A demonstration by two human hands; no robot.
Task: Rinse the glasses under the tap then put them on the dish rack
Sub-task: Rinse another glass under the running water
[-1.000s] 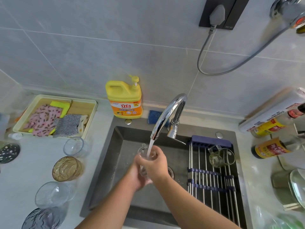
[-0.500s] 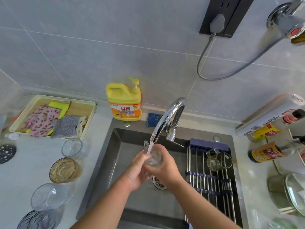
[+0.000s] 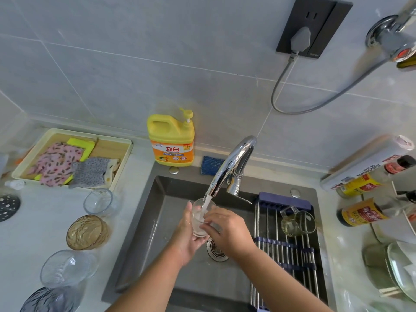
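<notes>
Over the sink, left hand and right hand grip a clear glass frothing with water.

Pale counter, amber glass, detergent bottle, tray

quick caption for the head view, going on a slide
Left hand and right hand hold a clear glass under the running tap; a glass mug sits on the dish rack.

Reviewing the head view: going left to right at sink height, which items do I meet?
Amber glass → clear glass being rinsed → glass mug on the dish rack → dark sauce bottle.
</notes>
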